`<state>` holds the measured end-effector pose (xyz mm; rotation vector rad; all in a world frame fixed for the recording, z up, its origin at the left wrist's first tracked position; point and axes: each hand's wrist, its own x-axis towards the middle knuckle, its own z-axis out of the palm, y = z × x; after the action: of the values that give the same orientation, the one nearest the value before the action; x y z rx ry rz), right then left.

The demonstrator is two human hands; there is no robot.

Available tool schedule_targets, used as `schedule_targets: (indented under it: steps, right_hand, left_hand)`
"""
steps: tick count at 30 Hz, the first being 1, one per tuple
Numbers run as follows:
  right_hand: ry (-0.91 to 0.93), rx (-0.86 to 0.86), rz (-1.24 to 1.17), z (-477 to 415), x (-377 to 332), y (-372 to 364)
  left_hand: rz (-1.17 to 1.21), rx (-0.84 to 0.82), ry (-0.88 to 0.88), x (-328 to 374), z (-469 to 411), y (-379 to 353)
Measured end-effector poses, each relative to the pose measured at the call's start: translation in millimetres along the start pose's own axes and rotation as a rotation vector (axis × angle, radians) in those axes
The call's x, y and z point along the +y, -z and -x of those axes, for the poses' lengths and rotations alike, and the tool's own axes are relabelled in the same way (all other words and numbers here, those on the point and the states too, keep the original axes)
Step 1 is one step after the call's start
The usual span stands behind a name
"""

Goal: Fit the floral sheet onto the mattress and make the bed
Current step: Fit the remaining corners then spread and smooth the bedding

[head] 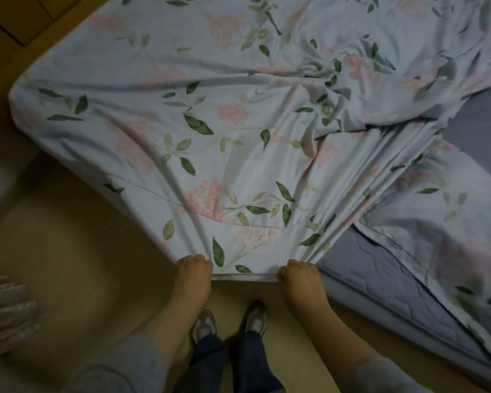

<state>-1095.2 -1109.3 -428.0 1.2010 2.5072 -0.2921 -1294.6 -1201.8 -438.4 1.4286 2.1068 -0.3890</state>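
A pale blue floral sheet, printed with pink blossom clusters and green leaves, lies across a grey-blue quilted mattress. At the left the sheet wraps over the mattress corner. In the middle it is drawn into taut creases that fan toward 2 hands. At the right it bunches in loose folds, leaving part of the mattress bare. The left hand and right hand each grip the sheet's near hem, fingers curled tight on the cloth, with a short stretch of hem between them. At the far left edge sits pale ribbed fabric, on a tan floor. Below the hands stand 2 grey shoes.
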Motion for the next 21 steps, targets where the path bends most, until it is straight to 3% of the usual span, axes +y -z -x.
schedule_targets:
  steps: [17, 21]
  right_hand:
    - [0.038, -0.141, -0.093, 52.1, -50.0, -55.1]
    - [0.059, -0.192, -0.007, 62.2, -45.9, -45.5]
  left_hand:
    - [-0.02, -0.073, 0.124, -31.2, 40.6, -59.0]
    - [-0.002, -0.098, 0.131, -24.6, 55.7, -74.7]
